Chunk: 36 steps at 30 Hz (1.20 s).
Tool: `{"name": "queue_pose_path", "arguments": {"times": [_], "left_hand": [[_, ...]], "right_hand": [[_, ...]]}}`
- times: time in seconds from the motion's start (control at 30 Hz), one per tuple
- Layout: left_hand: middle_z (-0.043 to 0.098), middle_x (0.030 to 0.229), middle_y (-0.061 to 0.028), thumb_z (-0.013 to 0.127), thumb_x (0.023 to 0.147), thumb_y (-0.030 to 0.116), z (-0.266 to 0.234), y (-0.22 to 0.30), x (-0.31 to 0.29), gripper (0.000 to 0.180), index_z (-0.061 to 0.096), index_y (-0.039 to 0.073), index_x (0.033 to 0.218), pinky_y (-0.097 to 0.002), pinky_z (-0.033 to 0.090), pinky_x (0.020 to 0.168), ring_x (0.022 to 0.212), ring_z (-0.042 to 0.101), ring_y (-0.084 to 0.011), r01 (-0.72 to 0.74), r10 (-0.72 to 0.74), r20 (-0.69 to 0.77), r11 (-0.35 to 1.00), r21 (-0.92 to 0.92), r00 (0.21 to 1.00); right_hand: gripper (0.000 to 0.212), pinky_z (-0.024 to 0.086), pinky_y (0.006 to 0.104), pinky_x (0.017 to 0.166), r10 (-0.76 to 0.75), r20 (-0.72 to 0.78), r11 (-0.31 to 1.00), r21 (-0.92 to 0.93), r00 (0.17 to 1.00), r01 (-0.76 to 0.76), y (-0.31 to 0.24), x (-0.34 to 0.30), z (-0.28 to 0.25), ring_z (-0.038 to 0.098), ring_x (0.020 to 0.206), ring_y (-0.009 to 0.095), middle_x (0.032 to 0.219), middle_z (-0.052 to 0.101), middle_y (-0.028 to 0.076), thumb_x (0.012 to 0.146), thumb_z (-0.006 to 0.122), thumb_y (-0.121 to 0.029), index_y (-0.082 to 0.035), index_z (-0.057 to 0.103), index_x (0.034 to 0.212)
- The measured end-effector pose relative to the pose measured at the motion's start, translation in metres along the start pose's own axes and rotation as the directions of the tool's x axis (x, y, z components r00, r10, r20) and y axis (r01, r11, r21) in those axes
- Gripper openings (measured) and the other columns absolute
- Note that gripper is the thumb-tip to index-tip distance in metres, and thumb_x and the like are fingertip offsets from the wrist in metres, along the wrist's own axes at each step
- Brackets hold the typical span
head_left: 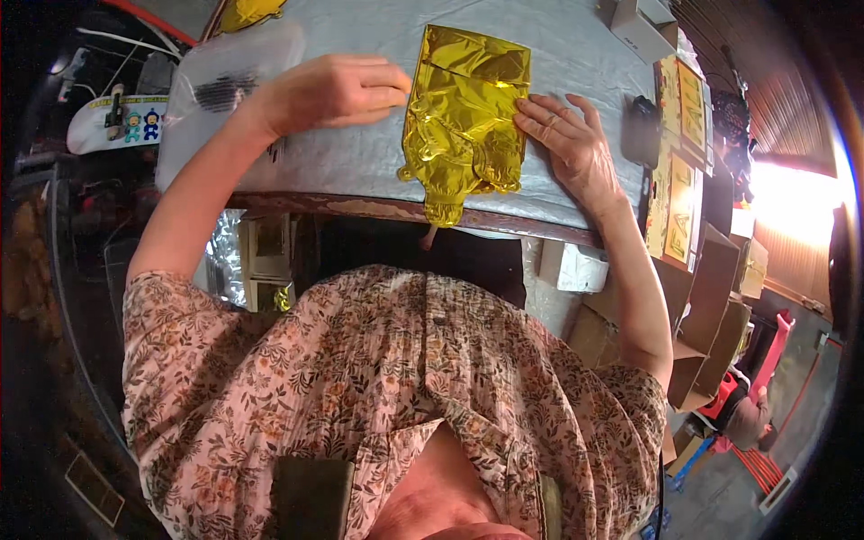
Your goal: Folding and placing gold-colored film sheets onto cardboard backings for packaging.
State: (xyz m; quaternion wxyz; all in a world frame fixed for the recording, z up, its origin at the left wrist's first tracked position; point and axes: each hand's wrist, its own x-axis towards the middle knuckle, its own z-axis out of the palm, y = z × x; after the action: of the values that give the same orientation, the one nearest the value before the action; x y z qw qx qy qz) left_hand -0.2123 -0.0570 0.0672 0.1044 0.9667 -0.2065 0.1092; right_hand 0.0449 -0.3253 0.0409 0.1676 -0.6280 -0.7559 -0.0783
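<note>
A flat, uninflated gold foil balloon lies folded on the covered table. Its upper part is a smooth rectangle, while the lower part is crumpled and narrows to a tab that hangs over the near table edge. On its right border rests my right hand, fingers stretched out and touching the foil. My left hand hovers at the balloon's left side, slightly blurred. Its fingers are bent and pressed together, and whatever is between the fingertips is hidden.
A clear plastic bag lies left of my left forearm. At the right edge stand printed yellow boxes, a black object and an open white box. Cardboard boxes are stacked lower right. Another person is farther off.
</note>
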Motion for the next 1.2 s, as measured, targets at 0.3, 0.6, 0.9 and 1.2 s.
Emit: {"name": "queue_pose_path", "arguments": {"times": [0.3,0.6,0.9,1.2], "left_hand": [[0.064,0.122,-0.0079,0.068,0.082,0.002,0.015,0.002,0.030,0.032,0.067,0.001,0.114,-0.0388,0.051,0.096,0.111,0.063,-0.0265,-0.067,0.071,-0.124,0.997,0.033,0.990],[0.069,0.121,-0.0058,0.067,0.078,-0.002,0.045,0.008,0.016,0.038,0.071,0.006,0.115,-0.0373,0.055,0.096,0.114,0.064,-0.0272,0.054,-0.073,-0.202,0.994,-0.095,0.977],[0.073,0.118,-0.0063,0.069,0.073,-0.009,0.049,0.014,0.020,0.046,0.072,0.009,0.116,-0.0356,0.057,0.095,0.107,0.069,-0.0264,0.181,-0.253,-0.263,0.946,-0.270,0.931],[0.073,0.117,-0.0081,0.074,0.069,-0.009,0.051,0.009,0.020,0.049,0.073,0.009,0.114,-0.0355,0.057,0.094,0.106,0.069,-0.0281,0.194,-0.298,-0.261,0.913,-0.358,0.918]], "right_hand": [[0.034,0.037,0.0470,0.111,0.026,0.008,0.999,0.033,1.000,-0.026,0.003,-0.002,0.003,0.059,0.127,0.022,0.130,0.068,0.003,0.089,0.062,0.001,-0.012,0.071,0.119],[0.041,0.034,0.0456,0.112,0.056,-0.001,0.991,0.119,0.998,-0.056,0.002,-0.002,0.003,0.059,0.127,0.024,0.131,0.068,0.004,0.086,0.061,0.006,-0.012,0.070,0.122],[0.035,0.033,0.0487,0.114,0.121,0.013,0.964,0.236,0.993,-0.120,0.004,-0.002,-0.004,0.057,0.128,0.028,0.130,0.066,0.011,0.088,0.066,-0.008,-0.010,0.065,0.124],[0.032,0.031,0.0504,0.114,0.125,0.022,0.973,0.192,0.992,-0.126,0.002,-0.001,0.000,0.055,0.131,0.027,0.131,0.066,0.007,0.085,0.069,-0.010,-0.011,0.068,0.117]]}}
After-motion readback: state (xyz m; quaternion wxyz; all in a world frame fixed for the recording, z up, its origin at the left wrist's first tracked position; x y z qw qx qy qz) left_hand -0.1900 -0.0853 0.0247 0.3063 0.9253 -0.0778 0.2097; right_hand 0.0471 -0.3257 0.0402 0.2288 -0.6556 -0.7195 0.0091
